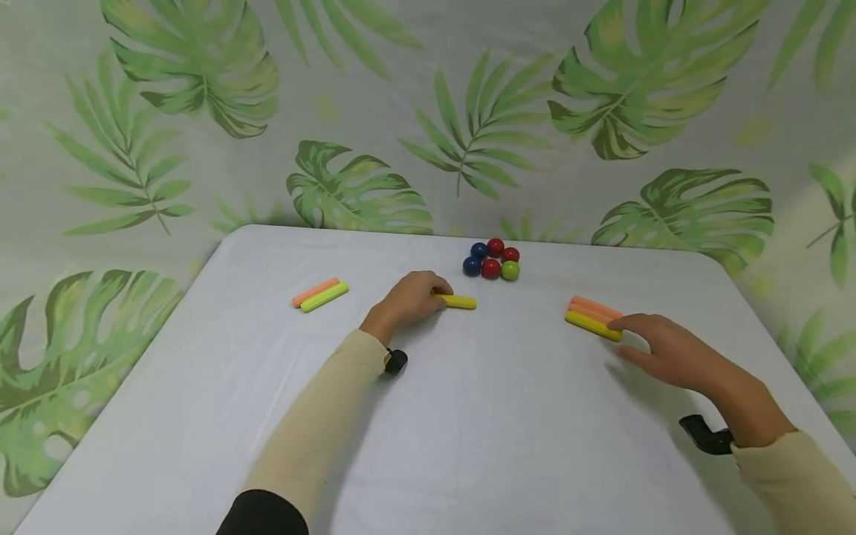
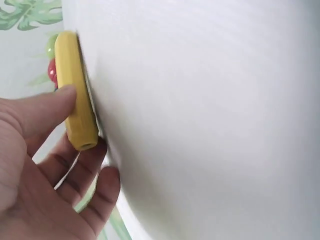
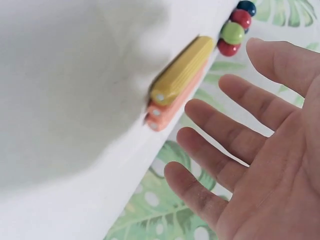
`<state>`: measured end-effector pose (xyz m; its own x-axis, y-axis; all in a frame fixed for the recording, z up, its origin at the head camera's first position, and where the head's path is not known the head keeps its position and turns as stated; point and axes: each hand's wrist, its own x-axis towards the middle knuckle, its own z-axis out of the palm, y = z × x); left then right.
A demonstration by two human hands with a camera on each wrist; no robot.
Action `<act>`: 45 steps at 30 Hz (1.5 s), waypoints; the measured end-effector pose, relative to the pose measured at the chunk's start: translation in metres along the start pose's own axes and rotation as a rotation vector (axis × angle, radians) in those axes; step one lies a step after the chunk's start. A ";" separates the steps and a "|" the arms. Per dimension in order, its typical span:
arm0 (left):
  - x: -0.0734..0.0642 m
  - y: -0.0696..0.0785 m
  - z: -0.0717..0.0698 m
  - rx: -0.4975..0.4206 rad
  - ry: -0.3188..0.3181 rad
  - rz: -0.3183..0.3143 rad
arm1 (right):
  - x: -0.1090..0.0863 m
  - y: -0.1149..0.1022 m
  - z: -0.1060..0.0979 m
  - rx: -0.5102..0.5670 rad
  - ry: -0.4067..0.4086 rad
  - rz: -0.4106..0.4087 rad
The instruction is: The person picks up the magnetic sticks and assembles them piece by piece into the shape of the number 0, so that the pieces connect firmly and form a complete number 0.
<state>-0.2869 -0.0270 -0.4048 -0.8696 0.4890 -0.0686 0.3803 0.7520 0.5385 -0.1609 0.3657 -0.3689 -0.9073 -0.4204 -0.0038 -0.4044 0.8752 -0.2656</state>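
Note:
My left hand [image 1: 413,296] is at the middle of the white table, pinching a short yellow stick [image 1: 458,302] near one end. In the left wrist view the thumb presses on this ridged yellow stick [image 2: 75,95] from one side, fingers behind it, close to the tabletop. On the right, my right hand [image 1: 658,345] hovers at the near end of a group: a yellow stick [image 1: 591,325] lying against two orange sticks [image 1: 597,307]. The right wrist view shows that hand's fingers [image 3: 220,125] spread and relaxed, holding nothing, beside the yellow stick [image 3: 182,70].
At the left, an orange stick [image 1: 316,292] and a lime-yellow stick [image 1: 325,296] lie side by side. Toward the back edge sits a cluster of shiny balls: two blue [image 1: 472,266], three red [image 1: 491,269] and one green [image 1: 510,270]. A leaf-patterned cloth [image 1: 361,111] hangs behind the table [image 1: 468,416].

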 end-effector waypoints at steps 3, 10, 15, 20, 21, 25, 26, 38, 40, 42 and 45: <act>0.008 0.003 0.004 0.019 0.014 -0.019 | 0.007 -0.004 0.000 -0.002 0.014 -0.020; 0.019 0.007 0.013 -0.015 -0.002 -0.036 | 0.013 -0.012 0.006 0.035 0.026 -0.033; 0.019 0.007 0.012 -0.047 0.011 -0.043 | 0.021 -0.016 0.006 0.040 0.048 -0.060; 0.022 0.008 0.012 -0.105 0.020 -0.043 | 0.040 -0.026 0.004 0.075 0.067 -0.087; 0.023 0.008 0.012 -0.116 0.021 -0.045 | 0.044 -0.027 0.004 0.078 0.071 -0.093; 0.025 0.009 0.013 -0.169 0.020 -0.067 | 0.058 -0.035 0.005 0.082 0.067 -0.097; 0.026 0.009 0.013 -0.182 0.018 -0.075 | 0.062 -0.037 0.004 0.082 0.058 -0.092; 0.024 0.005 0.016 -0.364 0.029 -0.137 | 0.120 -0.033 0.004 0.122 -0.011 0.057; 0.024 0.006 0.017 -0.371 0.025 -0.132 | 0.129 -0.031 0.007 0.139 -0.022 0.080; 0.024 0.007 0.019 -0.377 0.018 -0.127 | 0.136 -0.030 0.011 0.168 -0.026 0.108; 0.023 0.009 0.020 -0.380 0.013 -0.121 | 0.147 -0.029 0.018 0.181 -0.036 0.151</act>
<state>-0.2976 0.0001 -0.4185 -0.9057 0.3997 -0.1413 0.1336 0.5856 0.7995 -0.2807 0.2739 -0.3795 -0.9500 -0.2988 -0.0906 -0.2338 0.8731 -0.4278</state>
